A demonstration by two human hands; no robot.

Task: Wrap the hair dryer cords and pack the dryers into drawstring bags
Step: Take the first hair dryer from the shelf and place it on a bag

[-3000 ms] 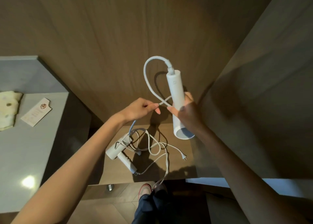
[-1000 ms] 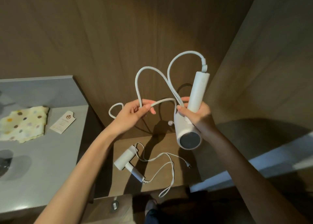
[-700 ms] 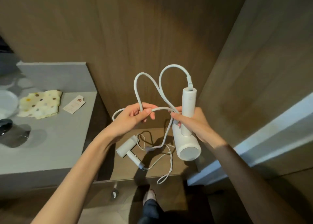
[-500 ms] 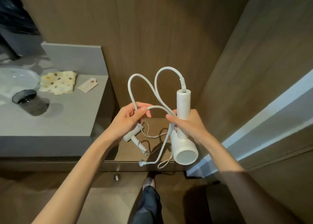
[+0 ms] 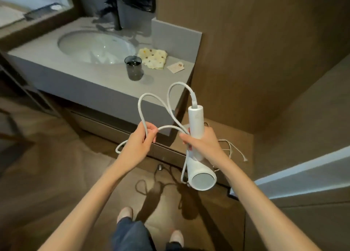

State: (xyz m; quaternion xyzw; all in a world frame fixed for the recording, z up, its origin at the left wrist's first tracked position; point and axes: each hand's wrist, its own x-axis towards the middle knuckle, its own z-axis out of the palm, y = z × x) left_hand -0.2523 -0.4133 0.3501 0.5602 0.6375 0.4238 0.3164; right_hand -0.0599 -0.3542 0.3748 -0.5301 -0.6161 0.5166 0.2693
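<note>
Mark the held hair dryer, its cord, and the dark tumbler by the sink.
hair dryer (image 5: 196, 121): head view, middle of its white handle.
cord (image 5: 140, 108): head view, left side of the left loop.
dark tumbler (image 5: 134, 70): head view, its side wall.

Grey vanity counter (image 5: 75, 74) with oval sink (image 5: 98, 47), wood-panelled walls (image 5: 246, 42), brown floor (image 5: 56, 175), perhaps a mirror (image 5: 28, 4) top left.
</note>
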